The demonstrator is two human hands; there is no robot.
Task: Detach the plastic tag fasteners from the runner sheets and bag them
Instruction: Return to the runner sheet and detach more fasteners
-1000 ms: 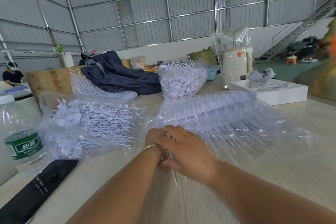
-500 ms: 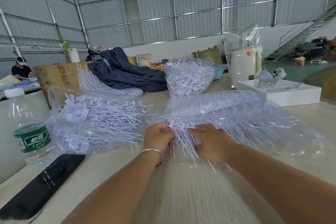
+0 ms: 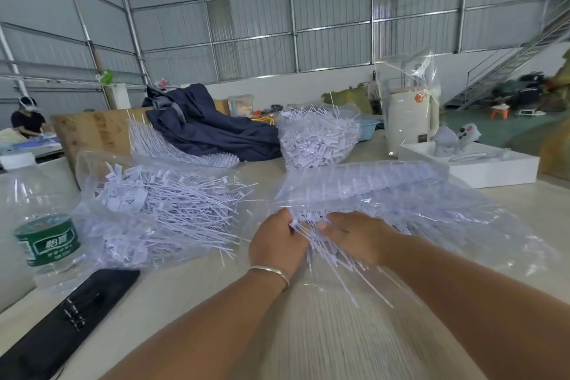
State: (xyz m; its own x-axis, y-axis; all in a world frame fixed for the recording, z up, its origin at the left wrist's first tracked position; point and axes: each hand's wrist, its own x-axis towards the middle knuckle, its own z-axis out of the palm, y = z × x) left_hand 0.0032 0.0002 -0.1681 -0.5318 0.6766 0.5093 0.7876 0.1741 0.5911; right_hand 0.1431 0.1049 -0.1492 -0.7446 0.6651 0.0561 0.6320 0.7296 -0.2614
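A clear plastic bag (image 3: 431,213) of stacked white runner sheets lies on the table in front of me. My left hand (image 3: 277,244), with a thin bangle at the wrist, grips a bundle of white tag fasteners (image 3: 324,256) at the bag's near edge. My right hand (image 3: 361,237) holds the same bundle from the right, thumb on top. Thin fastener tails fan out toward me between the hands. To the left lies an open clear bag of loose detached fasteners (image 3: 160,213). A further filled bag of fasteners (image 3: 317,136) stands behind.
A water bottle (image 3: 40,225) with a green label stands at the left, a black flat case (image 3: 68,324) beside it. A bare runner strip (image 3: 185,151), dark blue cloth (image 3: 209,129), a white box (image 3: 481,166), a wrapped white appliance (image 3: 410,120). A person (image 3: 27,120) sits far left.
My hands, overlapped near the table's front a second ago, have moved forward and apart and now hold a bundle of fasteners at the bag's edge. The view has tilted slightly.
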